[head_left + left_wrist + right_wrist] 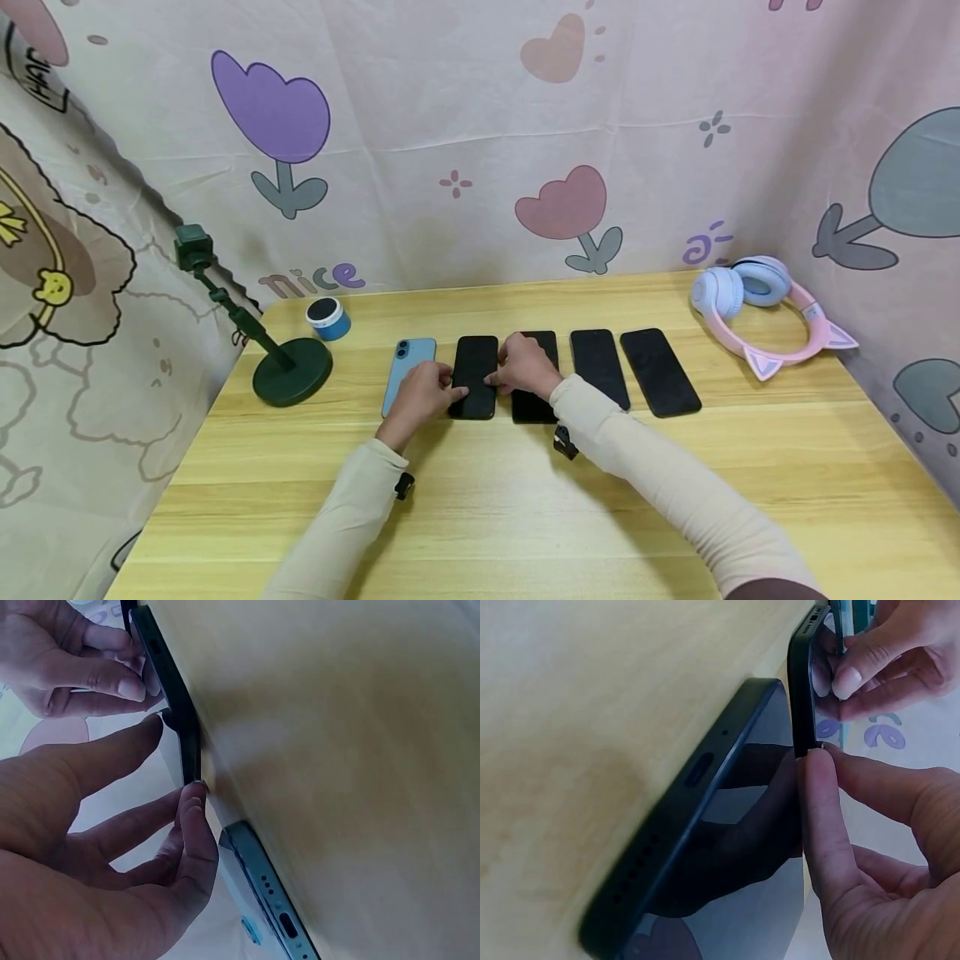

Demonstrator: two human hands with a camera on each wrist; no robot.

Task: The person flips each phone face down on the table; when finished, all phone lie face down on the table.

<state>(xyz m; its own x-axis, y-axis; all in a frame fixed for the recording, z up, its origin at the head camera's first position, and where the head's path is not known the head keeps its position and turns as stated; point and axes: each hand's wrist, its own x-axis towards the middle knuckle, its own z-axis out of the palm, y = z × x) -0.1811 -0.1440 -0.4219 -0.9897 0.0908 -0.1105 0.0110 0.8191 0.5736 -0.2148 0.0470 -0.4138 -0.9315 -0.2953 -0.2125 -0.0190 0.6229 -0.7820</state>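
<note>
A black smartphone (474, 360) lies screen up on the wooden table, with both hands at its long sides. My left hand (424, 392) pinches its left edge, thumb over the screen and fingers at the side. At the opposite edge, my right hand (527, 367) pinches it with thumb and index finger, reaching over a second black smartphone (534, 408). The wrist views show the held phone (169, 682) edge-on between the fingertips. Left of it lies a light blue smartphone (405, 367), back up. Two more dark smartphones, one (600, 362) and another (660, 371), continue the row rightward.
A dark green stand (292, 371) with a round base is at the left, near a small blue and white round device (327, 318). Pink and blue cat-ear headphones (765, 312) lie at the back right. A patterned cloth (450, 100) hangs behind the table (480, 500).
</note>
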